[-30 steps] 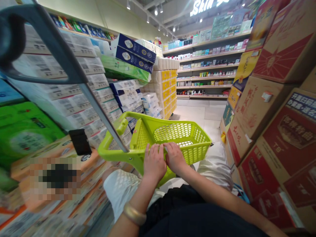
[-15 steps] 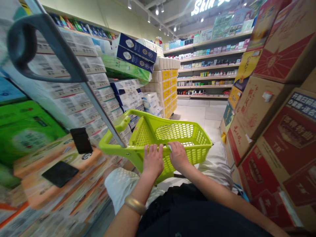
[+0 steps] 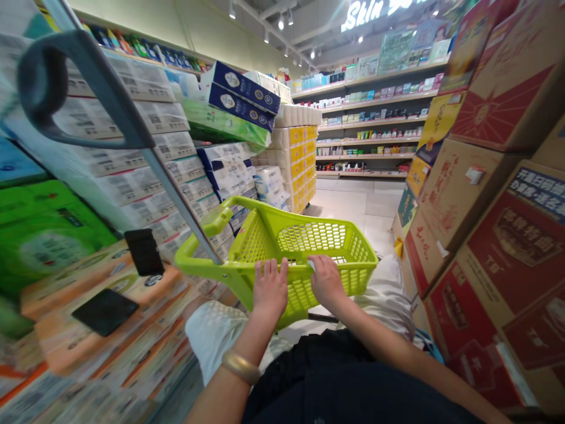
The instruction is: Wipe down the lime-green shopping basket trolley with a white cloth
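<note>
A lime-green plastic shopping basket [image 3: 309,235] with perforated sides stands in front of my knees, tilted a little. A metal telescopic pole with a dark grey grip [image 3: 83,88] rises from its left end. My left hand [image 3: 271,290], below a gold bangle, hooks its fingers over the near rim. Farther right on that same rim rests my right hand [image 3: 327,284], fingers closed on a small white wipe [image 3: 311,265], mostly hidden under them. The inside of the basket shows only green lattice where visible.
Orange packs on the left carry a black phone [image 3: 145,252] and a dark flat tablet-like object [image 3: 105,311]. Stacked tissue packs [image 3: 238,165] stand behind them. Cardboard cartons [image 3: 459,188] rise close on the right. Stocked shelves [image 3: 371,141] line the back.
My right hand has slid slightly right along the near rim with the white wipe. My left hand has shifted a little left, widening the gap between them.
</note>
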Demonstrator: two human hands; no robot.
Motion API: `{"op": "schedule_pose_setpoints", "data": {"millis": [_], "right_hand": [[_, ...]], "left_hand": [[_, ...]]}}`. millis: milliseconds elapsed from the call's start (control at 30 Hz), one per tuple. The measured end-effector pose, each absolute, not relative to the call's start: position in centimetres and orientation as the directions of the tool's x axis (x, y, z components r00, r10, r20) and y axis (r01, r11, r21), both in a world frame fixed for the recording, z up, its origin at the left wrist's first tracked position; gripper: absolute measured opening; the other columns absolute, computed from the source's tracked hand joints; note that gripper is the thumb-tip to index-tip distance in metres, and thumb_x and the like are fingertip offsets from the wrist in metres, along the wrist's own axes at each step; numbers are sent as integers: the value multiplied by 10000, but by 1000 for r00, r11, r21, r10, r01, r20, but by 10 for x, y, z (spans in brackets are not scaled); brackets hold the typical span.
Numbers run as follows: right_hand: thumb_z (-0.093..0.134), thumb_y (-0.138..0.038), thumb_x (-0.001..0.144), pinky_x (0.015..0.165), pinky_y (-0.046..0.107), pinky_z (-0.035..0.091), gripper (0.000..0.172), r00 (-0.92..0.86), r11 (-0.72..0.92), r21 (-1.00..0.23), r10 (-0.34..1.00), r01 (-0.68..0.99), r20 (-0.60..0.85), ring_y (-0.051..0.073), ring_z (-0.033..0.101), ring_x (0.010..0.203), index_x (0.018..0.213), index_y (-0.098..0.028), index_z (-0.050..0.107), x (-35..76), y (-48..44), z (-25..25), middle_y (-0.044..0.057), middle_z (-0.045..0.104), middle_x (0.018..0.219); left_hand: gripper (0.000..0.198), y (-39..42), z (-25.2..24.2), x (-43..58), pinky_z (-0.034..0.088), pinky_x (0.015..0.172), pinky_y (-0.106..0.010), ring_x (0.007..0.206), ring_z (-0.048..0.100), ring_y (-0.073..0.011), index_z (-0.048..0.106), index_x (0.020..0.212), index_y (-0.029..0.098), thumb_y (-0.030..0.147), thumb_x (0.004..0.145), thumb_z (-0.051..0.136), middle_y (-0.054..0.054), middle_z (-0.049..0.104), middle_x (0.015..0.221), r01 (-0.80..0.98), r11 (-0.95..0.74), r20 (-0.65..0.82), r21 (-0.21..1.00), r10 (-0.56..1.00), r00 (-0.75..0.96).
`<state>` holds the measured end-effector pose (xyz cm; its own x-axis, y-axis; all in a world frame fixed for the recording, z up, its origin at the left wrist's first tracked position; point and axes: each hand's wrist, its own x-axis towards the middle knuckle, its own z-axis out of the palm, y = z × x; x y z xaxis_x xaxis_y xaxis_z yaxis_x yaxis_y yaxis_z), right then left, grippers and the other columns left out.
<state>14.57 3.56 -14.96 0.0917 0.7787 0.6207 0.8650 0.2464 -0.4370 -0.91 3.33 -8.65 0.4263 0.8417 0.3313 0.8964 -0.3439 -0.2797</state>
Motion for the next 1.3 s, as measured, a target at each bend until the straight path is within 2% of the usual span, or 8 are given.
{"op": "schedule_pose_setpoints", "data": {"millis": [267,533,800,1100,1300], "right_hand": [[457,-15,740,1054,387,355,465,-22,327,-394,793,859,609,212,517,1033,1166,-157,574,119,37,-139,102,611,1070],[464,-25,759,1025,396,362,423,103,165,-401,817,901,567,232,523,1023,1147,-138,590,142,29,-144,118,625,1046],[460,-31,771,1054,368,346,452,-32,298,-343,794,891,607,208,525,1034,1187,-166,573,110,37,-137,94,623,1091],[436,-39,780,987,387,366,420,76,172,-355,805,919,588,228,523,998,1154,-155,590,140,31,-145,112,630,1037],[463,-59,785,955,355,365,403,-42,293,-356,820,887,570,214,526,979,1153,-163,591,101,42,-129,100,627,1050]], "left_hand": [[508,33,-89,-14,246,1075,-458,1104,518,-283,510,1346,174,144,841,462,-140,613,1125,897,-325,332,-299,846,417],[521,33,-87,-13,221,1073,-472,1110,502,-304,516,1332,155,206,814,523,-150,602,1123,902,-308,304,-303,865,398],[493,35,-88,-16,226,1066,-460,1103,499,-293,529,1319,165,185,828,490,-146,608,1109,907,-310,315,-283,864,394],[510,36,-86,-16,209,1073,-479,1121,492,-308,514,1331,156,200,824,496,-161,593,1151,910,-305,285,-281,879,382],[489,36,-89,-18,239,1074,-477,1109,504,-309,526,1310,144,191,825,495,-161,592,1121,906,-310,317,-288,862,396]]}}
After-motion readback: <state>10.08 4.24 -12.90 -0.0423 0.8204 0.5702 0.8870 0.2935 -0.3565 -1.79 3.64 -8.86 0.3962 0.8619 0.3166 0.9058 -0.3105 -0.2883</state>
